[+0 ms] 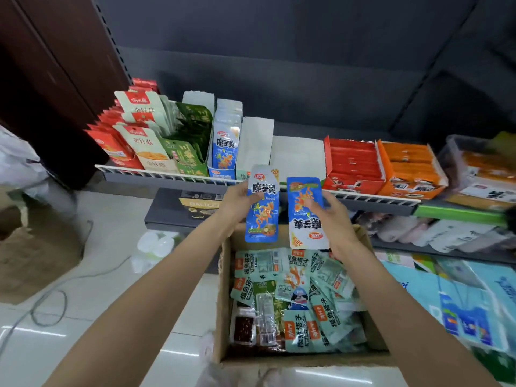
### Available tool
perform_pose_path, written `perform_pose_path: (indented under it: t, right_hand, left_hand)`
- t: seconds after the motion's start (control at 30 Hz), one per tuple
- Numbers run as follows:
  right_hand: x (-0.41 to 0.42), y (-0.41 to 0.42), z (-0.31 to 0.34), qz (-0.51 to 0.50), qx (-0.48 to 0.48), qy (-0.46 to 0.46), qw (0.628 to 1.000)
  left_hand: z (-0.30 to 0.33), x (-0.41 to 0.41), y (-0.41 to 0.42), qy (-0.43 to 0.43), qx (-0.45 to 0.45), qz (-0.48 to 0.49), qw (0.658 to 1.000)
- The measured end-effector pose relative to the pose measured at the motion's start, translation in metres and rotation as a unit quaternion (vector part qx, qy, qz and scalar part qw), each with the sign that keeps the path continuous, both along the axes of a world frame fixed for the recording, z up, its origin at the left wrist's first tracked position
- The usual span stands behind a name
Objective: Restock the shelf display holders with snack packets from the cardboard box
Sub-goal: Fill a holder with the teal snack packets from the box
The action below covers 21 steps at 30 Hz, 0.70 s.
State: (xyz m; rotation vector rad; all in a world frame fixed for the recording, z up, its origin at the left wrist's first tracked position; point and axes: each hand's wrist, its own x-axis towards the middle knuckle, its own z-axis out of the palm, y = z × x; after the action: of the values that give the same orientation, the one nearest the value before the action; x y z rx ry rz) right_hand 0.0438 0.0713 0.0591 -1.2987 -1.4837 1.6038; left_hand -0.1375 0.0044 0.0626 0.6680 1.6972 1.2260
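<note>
My left hand [237,203] grips a blue and white snack packet [263,208] held upright, label the right way up. My right hand [333,216] grips a second blue and white packet [305,216], turned upside down. Both packets hang side by side above the far end of the open cardboard box [223,303], in front of the shelf edge. The box holds several pale green packets [304,291] and a few dark ones. On the shelf, a blue display holder [224,141] carries matching blue packets, and an empty white holder [255,146] stands beside it.
Left of the blue holder stand holders of red, beige and green packets [145,141]. Red [353,166] and orange [410,169] boxes sit further right on the shelf. A white wire rail [167,174] runs along the shelf front. A brown paper bag [30,255] and a cable lie on the tiled floor.
</note>
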Motion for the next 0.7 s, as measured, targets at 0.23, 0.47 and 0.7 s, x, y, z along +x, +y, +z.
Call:
perform_pose_path:
  t: [0.23, 0.47, 0.7]
  right_hand:
    - [-0.035, 0.027, 0.053, 0.201, 0.056, -0.042, 0.977]
    - [-0.102, 0.054, 0.105, 0.316, 0.317, -0.334, 0.829]
    - [-0.185, 0.056, 0.093, 0.084, 0.354, -0.214, 0.907]
  left_hand:
    - [0.028, -0.047, 0.020, 0.075, 0.018, 0.030, 0.997]
    - [0.046, -0.099, 0.036, 0.004, -0.009, -0.020, 1.000]
    - [0.053, -0.134, 0.045, 0.038, 0.065, -0.175, 0.982]
